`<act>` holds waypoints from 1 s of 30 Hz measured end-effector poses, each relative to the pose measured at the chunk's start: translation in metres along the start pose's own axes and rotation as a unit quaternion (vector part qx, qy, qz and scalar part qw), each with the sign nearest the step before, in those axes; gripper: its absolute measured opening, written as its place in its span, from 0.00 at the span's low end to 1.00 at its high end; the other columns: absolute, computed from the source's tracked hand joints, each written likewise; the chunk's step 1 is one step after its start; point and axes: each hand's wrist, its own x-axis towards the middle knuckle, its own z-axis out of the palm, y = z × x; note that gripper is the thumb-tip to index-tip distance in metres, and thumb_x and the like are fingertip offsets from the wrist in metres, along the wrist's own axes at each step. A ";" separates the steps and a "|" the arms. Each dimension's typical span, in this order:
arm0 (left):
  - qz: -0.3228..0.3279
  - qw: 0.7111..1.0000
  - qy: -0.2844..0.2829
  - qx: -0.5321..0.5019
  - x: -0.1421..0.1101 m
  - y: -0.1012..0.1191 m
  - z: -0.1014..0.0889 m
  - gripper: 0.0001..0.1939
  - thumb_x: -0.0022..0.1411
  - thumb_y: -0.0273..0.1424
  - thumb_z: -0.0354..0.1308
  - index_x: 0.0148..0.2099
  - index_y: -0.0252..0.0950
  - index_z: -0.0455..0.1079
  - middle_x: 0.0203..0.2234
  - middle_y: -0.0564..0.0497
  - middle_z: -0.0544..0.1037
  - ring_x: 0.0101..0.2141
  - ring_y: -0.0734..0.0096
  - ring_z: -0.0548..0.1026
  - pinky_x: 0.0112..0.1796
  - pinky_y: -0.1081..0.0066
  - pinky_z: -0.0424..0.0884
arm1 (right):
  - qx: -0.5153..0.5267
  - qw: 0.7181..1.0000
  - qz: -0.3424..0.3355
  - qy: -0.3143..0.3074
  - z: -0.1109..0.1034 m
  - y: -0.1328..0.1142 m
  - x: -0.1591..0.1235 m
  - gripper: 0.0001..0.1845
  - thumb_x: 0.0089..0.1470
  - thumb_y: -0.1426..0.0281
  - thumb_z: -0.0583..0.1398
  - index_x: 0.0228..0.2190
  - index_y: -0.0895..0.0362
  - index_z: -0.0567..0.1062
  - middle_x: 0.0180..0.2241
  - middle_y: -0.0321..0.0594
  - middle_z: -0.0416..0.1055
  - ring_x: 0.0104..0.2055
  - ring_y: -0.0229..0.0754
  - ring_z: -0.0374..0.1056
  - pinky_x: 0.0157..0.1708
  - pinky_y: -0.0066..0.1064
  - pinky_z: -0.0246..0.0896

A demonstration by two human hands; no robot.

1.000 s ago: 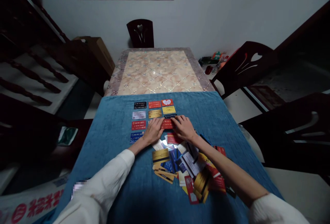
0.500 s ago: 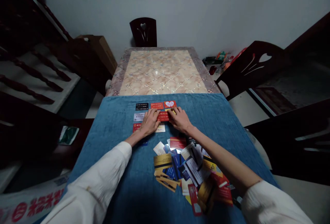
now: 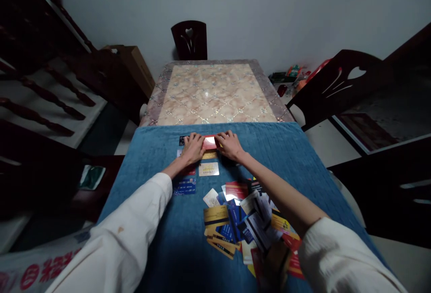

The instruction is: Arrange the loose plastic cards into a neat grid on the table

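A red card (image 3: pixel 209 143) with a bright glare on it is held level by its two short ends, over the far part of the laid-out cards. My left hand (image 3: pixel 193 148) closes on its left end, and my right hand (image 3: pixel 230 145) pinches the right end. Below it a gold card (image 3: pixel 210 154) shows in part, then a pale card (image 3: pixel 208 169). Left of these, a black card (image 3: pixel 182 140) and a red one are partly hidden by my left hand and wrist, and a blue card (image 3: pixel 186 187) lies nearest me. Under my right forearm spreads a loose, overlapping pile of cards (image 3: pixel 232 225).
A blue cloth (image 3: pixel 144 162) covers the near part of the table; beyond it is a patterned tabletop (image 3: pixel 205 91). Dark wooden chairs stand at the far end (image 3: pixel 190 41) and on the right (image 3: pixel 340 77). A printed white bag (image 3: pixel 43 257) sits at lower left.
Both hands have moved away from me with the red card, from the nearer rows to the farthest row. The pale card and blue card have come into view behind them.
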 end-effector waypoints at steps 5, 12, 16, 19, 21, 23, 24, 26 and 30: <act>-0.003 1.000 -0.013 -0.001 0.012 -0.011 0.002 0.18 0.61 0.30 0.54 0.54 0.36 0.66 0.52 0.39 0.70 0.57 0.45 0.59 0.50 0.48 0.59 | -0.008 1.000 0.002 -0.016 0.006 -0.001 0.018 0.21 0.60 0.67 0.54 0.54 0.52 0.69 0.57 0.47 0.65 0.54 0.55 0.54 0.45 0.42 0.55; -0.008 1.000 -0.019 -0.011 0.027 -0.019 0.014 0.14 0.60 0.29 0.54 0.49 0.36 0.67 0.51 0.39 0.72 0.57 0.45 0.59 0.51 0.45 0.58 | -0.010 0.999 0.008 -0.046 0.016 0.004 0.035 0.23 0.59 0.66 0.53 0.56 0.51 0.68 0.57 0.48 0.65 0.53 0.57 0.54 0.44 0.45 0.54; -0.013 0.999 -0.032 -0.006 0.031 -0.021 0.017 0.14 0.60 0.29 0.54 0.49 0.35 0.67 0.51 0.39 0.72 0.58 0.45 0.59 0.51 0.45 0.58 | -0.001 0.999 0.010 -0.042 0.019 0.005 0.039 0.21 0.58 0.67 0.55 0.54 0.52 0.69 0.56 0.47 0.66 0.53 0.56 0.54 0.44 0.43 0.53; -0.013 0.999 -0.040 0.000 0.033 -0.021 0.019 0.14 0.60 0.28 0.54 0.49 0.34 0.67 0.51 0.38 0.72 0.58 0.45 0.58 0.51 0.45 0.58 | -0.005 0.999 0.008 -0.047 0.022 0.005 0.041 0.21 0.58 0.67 0.55 0.53 0.52 0.69 0.55 0.47 0.67 0.54 0.55 0.54 0.44 0.42 0.53; -0.011 0.999 -0.042 0.006 0.033 -0.022 0.020 0.14 0.60 0.28 0.54 0.49 0.34 0.68 0.51 0.38 0.72 0.58 0.44 0.58 0.51 0.45 0.59 | -0.010 0.999 0.007 -0.050 0.023 0.005 0.042 0.21 0.59 0.67 0.55 0.53 0.53 0.69 0.55 0.47 0.67 0.54 0.55 0.54 0.44 0.42 0.53; -0.009 0.999 -0.042 0.016 0.034 -0.022 0.021 0.14 0.60 0.28 0.54 0.49 0.34 0.68 0.52 0.37 0.71 0.58 0.44 0.58 0.51 0.45 0.59 | -0.012 0.999 0.007 -0.050 0.024 0.005 0.043 0.20 0.59 0.67 0.55 0.53 0.53 0.70 0.56 0.47 0.67 0.54 0.55 0.54 0.44 0.42 0.53; -0.007 0.999 -0.043 0.021 0.035 -0.023 0.022 0.14 0.60 0.28 0.54 0.48 0.34 0.68 0.52 0.37 0.71 0.58 0.44 0.58 0.51 0.45 0.59 | -0.012 0.999 0.007 -0.049 0.025 0.005 0.043 0.20 0.59 0.67 0.54 0.53 0.53 0.70 0.56 0.47 0.67 0.54 0.56 0.54 0.44 0.42 0.53; -0.001 0.998 -0.047 0.029 0.036 -0.023 0.022 0.14 0.59 0.28 0.54 0.48 0.34 0.68 0.51 0.37 0.71 0.58 0.44 0.58 0.51 0.45 0.60 | -0.011 0.999 0.004 -0.049 0.025 0.006 0.043 0.20 0.59 0.68 0.54 0.53 0.53 0.70 0.56 0.48 0.67 0.54 0.56 0.54 0.44 0.43 0.53; 0.017 0.998 -0.056 0.031 0.038 -0.025 0.024 0.15 0.59 0.27 0.54 0.49 0.34 0.68 0.50 0.37 0.72 0.58 0.45 0.58 0.51 0.44 0.59 | -0.020 0.998 -0.004 -0.051 0.024 0.006 0.043 0.21 0.59 0.68 0.54 0.53 0.54 0.70 0.55 0.50 0.67 0.54 0.57 0.54 0.45 0.44 0.53</act>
